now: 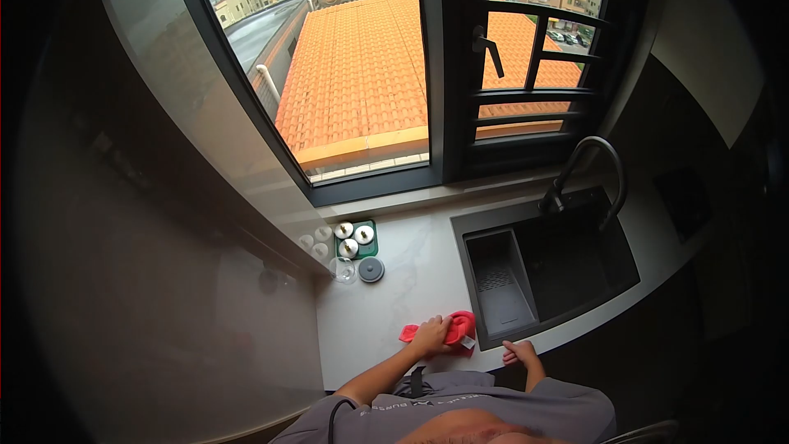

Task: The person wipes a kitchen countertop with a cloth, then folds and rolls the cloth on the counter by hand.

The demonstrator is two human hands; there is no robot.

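On the white countertop (386,304), left of the sink, lies a bunched red cloth (462,327) with a small white tag. My left hand (431,335) rests on this cloth, its fingers curled over the part nearest it. My right hand (519,352) is at the counter's front edge, just below the sink's lower rim, apart from the cloth. Its fingers are bent together; whether something small is inside cannot be made out.
A dark sink (575,259) with a curved faucet (616,164) is at the right. Near the left wall stand a green tray (374,238) with several silver-topped items, a clear glass dish (343,270) and a round grey lid (371,270). Windows (362,189) rise behind.
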